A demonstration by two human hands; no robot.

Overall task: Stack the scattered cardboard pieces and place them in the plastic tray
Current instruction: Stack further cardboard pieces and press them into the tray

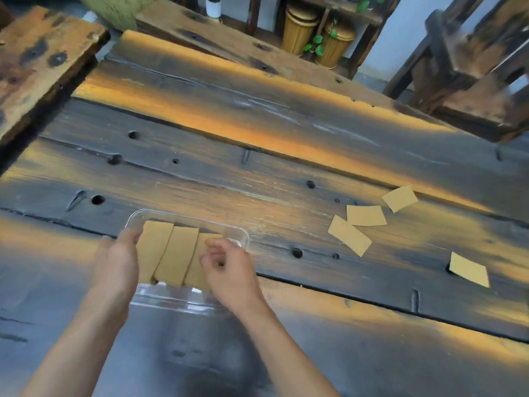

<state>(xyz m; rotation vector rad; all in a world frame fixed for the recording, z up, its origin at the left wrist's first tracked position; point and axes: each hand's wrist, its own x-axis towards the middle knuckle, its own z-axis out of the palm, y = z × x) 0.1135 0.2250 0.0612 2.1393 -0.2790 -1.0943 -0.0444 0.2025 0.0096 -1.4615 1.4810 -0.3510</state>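
A clear plastic tray (242, 239) sits on the dark wooden table near me. Three brown cardboard pieces (174, 256) lie in it, overlapping like fanned cards. My left hand (117, 265) rests against the tray's left side with the thumb touching the leftmost piece. My right hand (229, 267) hovers over the right end of the tray, fingers curled and pinching the edge of the rightmost piece. Several more cardboard pieces lie scattered on the table to the right: one piece (349, 235), another (365, 215), a third (400, 198), and one further right (469, 269).
The wooden table (257, 156) has knot holes and gaps between its planks. A wooden bench (37, 58) stands at the far left and a wooden chair (475, 70) at the far right. Baskets and plants stand beyond the table.
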